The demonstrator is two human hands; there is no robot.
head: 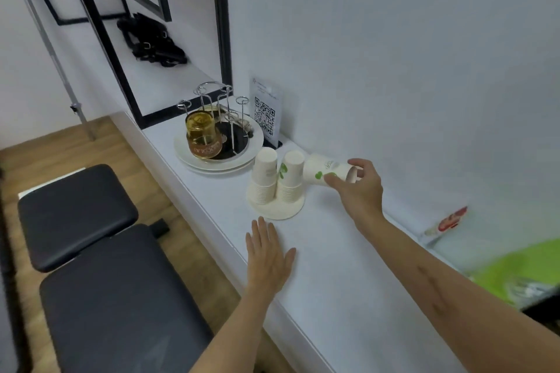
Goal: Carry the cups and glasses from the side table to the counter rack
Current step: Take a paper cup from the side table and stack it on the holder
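Observation:
My right hand (359,188) grips a white paper cup (321,171) with green leaf print, held sideways just right of two upside-down stacks of paper cups (277,177) on a cream round holder (274,209). My left hand (266,254) lies flat, fingers straight, on the white counter (333,281) in front of the holder. Behind, a wire cup rack (218,112) stands on white plates, with an amber glass (201,135) hung upside down on one of its prongs.
A QR-code sign (266,112) leans on the wall behind the rack. A black-framed shelf (169,39) with black straps rises at the back. A black padded bench (100,266) sits left of the counter. A green object (521,269) lies at the right edge.

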